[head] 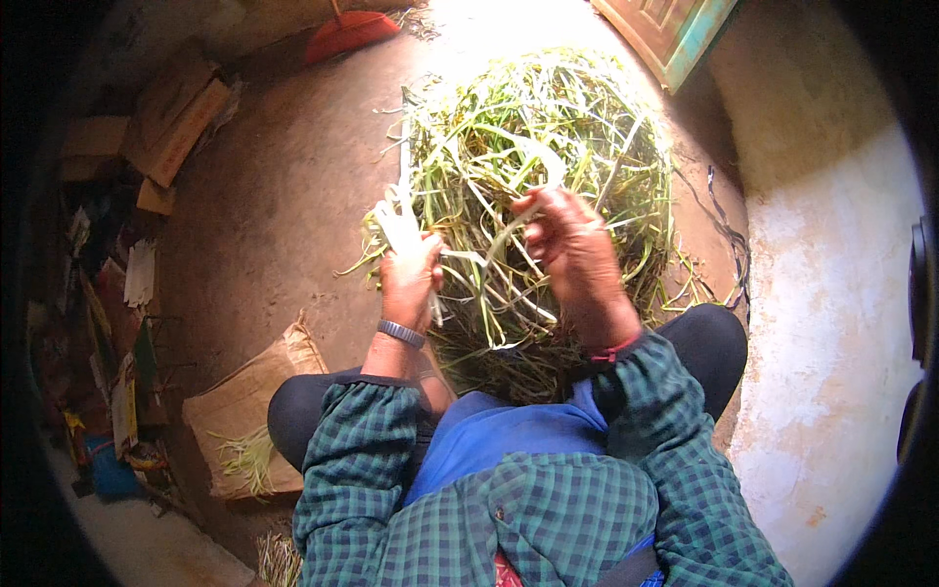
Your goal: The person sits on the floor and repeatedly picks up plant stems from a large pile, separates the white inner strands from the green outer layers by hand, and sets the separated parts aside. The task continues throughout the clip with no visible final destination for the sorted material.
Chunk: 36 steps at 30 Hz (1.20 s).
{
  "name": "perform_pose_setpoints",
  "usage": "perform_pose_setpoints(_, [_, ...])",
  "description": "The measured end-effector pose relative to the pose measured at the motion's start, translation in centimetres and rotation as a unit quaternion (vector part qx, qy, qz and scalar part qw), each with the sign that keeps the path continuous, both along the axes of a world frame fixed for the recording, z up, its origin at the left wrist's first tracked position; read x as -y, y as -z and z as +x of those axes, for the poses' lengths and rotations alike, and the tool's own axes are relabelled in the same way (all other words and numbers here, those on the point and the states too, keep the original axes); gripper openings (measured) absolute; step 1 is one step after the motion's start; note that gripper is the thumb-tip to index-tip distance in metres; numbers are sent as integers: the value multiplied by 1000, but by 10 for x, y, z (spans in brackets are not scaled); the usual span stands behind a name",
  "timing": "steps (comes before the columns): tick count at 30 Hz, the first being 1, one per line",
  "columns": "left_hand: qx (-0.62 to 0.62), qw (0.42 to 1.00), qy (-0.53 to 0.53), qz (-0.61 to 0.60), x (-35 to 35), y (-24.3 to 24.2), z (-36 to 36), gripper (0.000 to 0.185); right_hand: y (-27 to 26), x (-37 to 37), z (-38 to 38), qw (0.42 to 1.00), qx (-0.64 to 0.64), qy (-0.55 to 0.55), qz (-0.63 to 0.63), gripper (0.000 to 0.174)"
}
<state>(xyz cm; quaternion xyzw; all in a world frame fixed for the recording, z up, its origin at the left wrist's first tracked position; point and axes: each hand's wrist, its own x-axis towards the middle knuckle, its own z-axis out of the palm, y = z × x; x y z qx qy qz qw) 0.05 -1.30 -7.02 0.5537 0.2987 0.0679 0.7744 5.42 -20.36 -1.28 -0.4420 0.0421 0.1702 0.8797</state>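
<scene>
A large heap of long green and yellowed leafy stalks (543, 139) lies on the floor in front of my crossed legs. My left hand (412, 271), with a metal-banded watch at the wrist, is closed around a small bundle of pale stalks (396, 224) at the heap's left edge. Over the middle of the heap, my right hand (561, 227) has its fingers curled and pinches a pale, drooping leaf strip (506, 238). A red band circles the right wrist. Bright light washes out the far part of the heap.
A brown sack (249, 396) with trimmed pale stalks (253, 458) on it lies left of my knee. Cardboard boxes (176, 125) and clutter stand farther left. A red dustpan (352, 33) is at the back, a door (667, 37) at the back right, and a pale wall (814, 293) on the right.
</scene>
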Motion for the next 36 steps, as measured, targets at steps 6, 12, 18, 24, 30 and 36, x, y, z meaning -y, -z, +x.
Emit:
perform_pose_setpoints(6, [-37, 995, -18, 91, -25, 12, -1, 19, -49, 66, 16, 993, 46, 74, 82, 15])
perform_pose_setpoints(12, [114, 991, -55, -32, -12, -27, -5, 17, -56, 43, 19, 995, 88, 3, 55, 19])
perform_pose_setpoints(18, [126, 982, 122, 74, 31, -53, -9, 27, -64, -19, 27, 989, 81, -86, 86, 18])
perform_pose_setpoints(24, [131, 977, 166, -9, 25, -59, -4, 27, -59, -55, 58, 981, 120, -127, 84, 21])
perform_pose_setpoints(30, [139, 973, 155, -98, 13, -72, -8, 20, -24, -23, 40, 920, 259, -239, -170, 26])
perform_pose_setpoints(36, [128, 981, 98, -110, 2, -79, -10, 15, 16, -3, -23, 859, 120, -469, -169, 38])
